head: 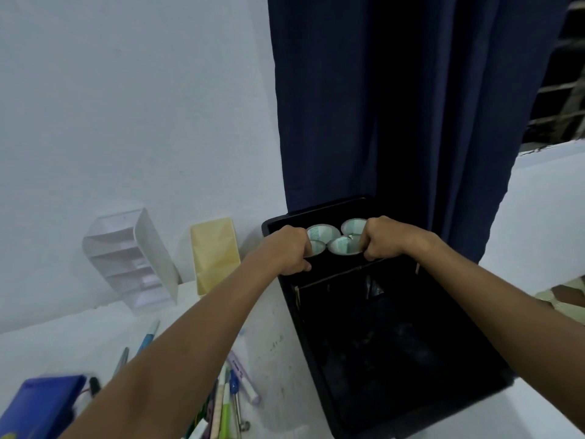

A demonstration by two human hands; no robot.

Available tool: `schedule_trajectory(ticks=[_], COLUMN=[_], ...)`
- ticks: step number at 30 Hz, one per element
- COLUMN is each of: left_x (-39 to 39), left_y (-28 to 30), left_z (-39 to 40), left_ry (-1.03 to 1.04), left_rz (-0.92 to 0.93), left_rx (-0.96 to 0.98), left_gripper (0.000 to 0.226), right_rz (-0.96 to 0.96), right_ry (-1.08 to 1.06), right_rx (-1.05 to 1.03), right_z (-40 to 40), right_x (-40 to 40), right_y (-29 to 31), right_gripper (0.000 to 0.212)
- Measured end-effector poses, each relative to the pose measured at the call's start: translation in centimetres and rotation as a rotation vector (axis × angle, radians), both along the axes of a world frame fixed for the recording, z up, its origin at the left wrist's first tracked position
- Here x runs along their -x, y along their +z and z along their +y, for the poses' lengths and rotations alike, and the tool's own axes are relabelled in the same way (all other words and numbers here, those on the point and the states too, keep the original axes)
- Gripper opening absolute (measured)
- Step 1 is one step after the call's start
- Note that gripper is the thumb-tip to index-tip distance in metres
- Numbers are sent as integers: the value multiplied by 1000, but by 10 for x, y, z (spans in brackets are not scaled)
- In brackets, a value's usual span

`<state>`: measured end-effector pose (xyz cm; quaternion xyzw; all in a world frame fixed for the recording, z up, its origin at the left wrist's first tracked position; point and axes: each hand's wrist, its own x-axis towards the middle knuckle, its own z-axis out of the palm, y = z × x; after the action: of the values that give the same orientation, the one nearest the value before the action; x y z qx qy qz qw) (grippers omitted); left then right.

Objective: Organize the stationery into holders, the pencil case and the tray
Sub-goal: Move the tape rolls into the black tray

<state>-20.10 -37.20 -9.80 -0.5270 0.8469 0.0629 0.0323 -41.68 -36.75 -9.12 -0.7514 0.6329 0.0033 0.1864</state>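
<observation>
left hand + right hand | grip holders | in tray

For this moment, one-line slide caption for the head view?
Both hands, left and right, grip a cluster of round holders at the black tray's far end.

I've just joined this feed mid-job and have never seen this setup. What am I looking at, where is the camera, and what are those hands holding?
There is no machine here: a person works bare-handed, and the single picture comes from a camera worn on their head, looking down. The left hand and right hand each grip a cluster of round holders standing at the far end of a black tray. On the white table lie loose pens and a blue pencil case; a clear organizer and a yellow holder stand against the wall.
</observation>
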Motion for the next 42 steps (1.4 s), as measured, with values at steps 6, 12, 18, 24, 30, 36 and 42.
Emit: schedule_trajectory(ticks=[6, 12, 18, 24, 30, 36, 42], left_x=[3, 6, 8, 5, -1, -5, -44], left_y=[-11, -17, -18, -23, -20, 1, 31], left_z=[-1, 0, 6, 5, -2, 3, 27], left_ry=[-6, -117, -166, -122, -62, -21, 94], left_rz=[-48, -142, -114, -60, 32, 198, 271], left_rx=[-21, -5, -15, -70, -126, -46, 115], left_gripper=[23, 25, 13, 22, 25, 23, 21], right_rz=[15, -18, -23, -7, 38, 86, -63], right_ry=[-77, -66, -78, -72, -51, -85, 31], right_rx=[-147, -134, -112, -108, -89, 41, 154], right_z=[-5, -9, -10, -8, -2, -2, 11], right_x=[2, 3, 1, -6, -12, -28, -67], right_y=[-9, -10, -15, -15, -15, -8, 16], right_gripper=[27, 25, 24, 27, 28, 25, 15])
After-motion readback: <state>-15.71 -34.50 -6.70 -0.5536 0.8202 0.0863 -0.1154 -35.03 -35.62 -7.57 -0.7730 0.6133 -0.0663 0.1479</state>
